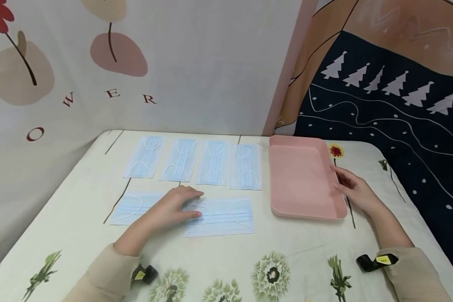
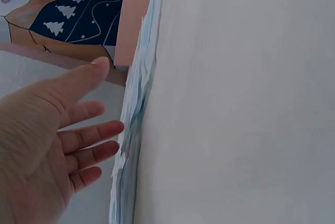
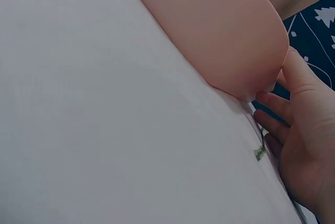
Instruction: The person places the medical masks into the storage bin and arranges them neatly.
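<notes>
My left hand [image 1: 171,207] hovers over the front row of blue disposable face masks, between a partly covered mask [image 1: 130,208] and another mask [image 1: 226,218]. Its fingers are spread and relaxed, pinching nothing. The left wrist view shows the same hand [image 2: 63,130] beside the masks [image 2: 137,103], seen edge-on. On the right, a shallow pink tray [image 1: 303,176] stands on the table, its inside bare. My right hand [image 1: 356,191] touches the tray's right wall with thumb and fingertips. Close up, the right hand [image 3: 306,124] lies against the tray's near corner [image 3: 251,77], fingers loosely bent.
Behind the left hand lies a row of several masks [image 1: 213,163], set lengthwise away from me with their ear loops showing. A flower-printed white cloth [image 1: 298,251] covers the table. A patterned curtain [image 1: 211,67] hangs at the back, and a dark tree-print cloth [image 1: 385,109] at the right.
</notes>
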Tool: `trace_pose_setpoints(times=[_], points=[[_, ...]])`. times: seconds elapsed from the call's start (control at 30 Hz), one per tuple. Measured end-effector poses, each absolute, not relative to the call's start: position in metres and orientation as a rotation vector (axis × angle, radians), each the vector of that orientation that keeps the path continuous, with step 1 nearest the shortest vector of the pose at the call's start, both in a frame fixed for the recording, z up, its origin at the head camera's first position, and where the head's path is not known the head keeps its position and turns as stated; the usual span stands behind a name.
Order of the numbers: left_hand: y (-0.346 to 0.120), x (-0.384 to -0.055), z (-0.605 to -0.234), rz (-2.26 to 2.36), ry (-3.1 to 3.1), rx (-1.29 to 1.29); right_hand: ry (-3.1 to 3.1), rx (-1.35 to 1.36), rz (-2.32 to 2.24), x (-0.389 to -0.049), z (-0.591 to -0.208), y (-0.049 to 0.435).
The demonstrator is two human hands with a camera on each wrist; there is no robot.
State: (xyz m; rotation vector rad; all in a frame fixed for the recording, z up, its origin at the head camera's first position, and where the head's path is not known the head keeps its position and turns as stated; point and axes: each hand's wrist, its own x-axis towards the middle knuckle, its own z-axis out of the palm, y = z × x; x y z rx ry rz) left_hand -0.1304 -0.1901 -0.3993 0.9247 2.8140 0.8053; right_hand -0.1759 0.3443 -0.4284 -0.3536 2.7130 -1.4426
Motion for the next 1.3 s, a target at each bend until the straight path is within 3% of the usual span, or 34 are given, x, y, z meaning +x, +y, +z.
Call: trace_pose_setpoints(times=[0.93,1.3], points=[[-0.161,-0.141,-0.404,0.811,2.747,0.828,2.703,-0.334,-1.458,-0.177,-0.427,0.343],[-0.145,-0.157,-0.395,0.843,2.660,0.926,2.702,-0.317,-1.441,-0.176,-0.427,0.343]])
